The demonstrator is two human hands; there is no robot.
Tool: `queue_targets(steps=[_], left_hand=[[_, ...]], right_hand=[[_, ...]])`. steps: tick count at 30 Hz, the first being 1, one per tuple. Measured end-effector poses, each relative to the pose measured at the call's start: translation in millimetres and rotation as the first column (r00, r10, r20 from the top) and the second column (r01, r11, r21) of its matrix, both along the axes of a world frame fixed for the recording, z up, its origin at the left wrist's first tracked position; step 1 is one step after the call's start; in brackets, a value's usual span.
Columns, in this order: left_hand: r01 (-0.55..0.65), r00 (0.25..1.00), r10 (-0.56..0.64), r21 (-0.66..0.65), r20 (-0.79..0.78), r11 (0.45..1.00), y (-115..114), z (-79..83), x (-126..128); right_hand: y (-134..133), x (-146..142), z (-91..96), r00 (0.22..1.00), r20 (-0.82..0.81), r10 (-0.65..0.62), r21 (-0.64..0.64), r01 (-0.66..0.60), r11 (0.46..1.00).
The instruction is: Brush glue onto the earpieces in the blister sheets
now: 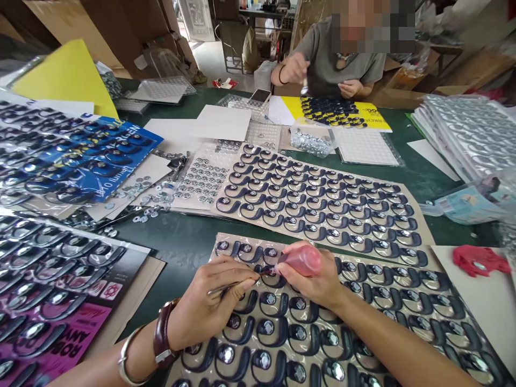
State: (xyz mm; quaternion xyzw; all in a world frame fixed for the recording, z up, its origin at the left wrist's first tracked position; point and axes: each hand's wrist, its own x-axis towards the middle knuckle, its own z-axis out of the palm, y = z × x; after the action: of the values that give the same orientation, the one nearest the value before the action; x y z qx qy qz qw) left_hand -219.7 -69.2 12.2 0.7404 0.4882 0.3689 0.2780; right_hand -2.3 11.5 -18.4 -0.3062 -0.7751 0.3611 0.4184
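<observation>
Glossy brown-strapped watch (162,334) and slim silver bangle (122,359), left forearm (102,364).

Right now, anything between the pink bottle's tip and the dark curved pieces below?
Yes: the thin tool in the left hand, its end by the tip of the pink bottle, over the dark curved pieces.

Pink bottle (303,260), tan board (174,374) (black-patterned)

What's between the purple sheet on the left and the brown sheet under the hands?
In the head view, cardboard, then green tabletop. The left forearm, wearing a brown watch, crosses above, with the left hand over the brown sheet.
</observation>
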Motion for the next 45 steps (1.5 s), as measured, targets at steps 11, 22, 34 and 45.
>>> queue_targets(steps=[11, 22, 34, 45], left_hand=[[0.279, 0.917, -0.155, 0.312, -0.367, 0.908, -37.8, 7.2, 5.2], [0.397, 0.824, -0.149, 0.370, -0.547, 0.840, -55.6, 7.3, 21.1], [0.405, 0.826, -0.151, 0.385, -0.543, 0.829, -60.0, 6.7, 24.9], [0.401, 0.822, -0.144, 0.380, -0.551, 0.834, -58.0, 8.2, 24.4]], right_hand=[[-14.6, 12.9, 27.9, 0.999, 0.046, 0.014, -0.366, 0.003, 0.931], [-36.6, 9.6, 1.0, 1.000, 0.014, 0.022, -0.294, -0.017, 0.956], [-34.7, 6.9, 4.5, 0.999, 0.037, 0.036, -0.213, -0.027, 0.977], [-34.6, 9.4, 3.1, 0.998, 0.028, -0.051, -0.261, 0.057, 0.964]])
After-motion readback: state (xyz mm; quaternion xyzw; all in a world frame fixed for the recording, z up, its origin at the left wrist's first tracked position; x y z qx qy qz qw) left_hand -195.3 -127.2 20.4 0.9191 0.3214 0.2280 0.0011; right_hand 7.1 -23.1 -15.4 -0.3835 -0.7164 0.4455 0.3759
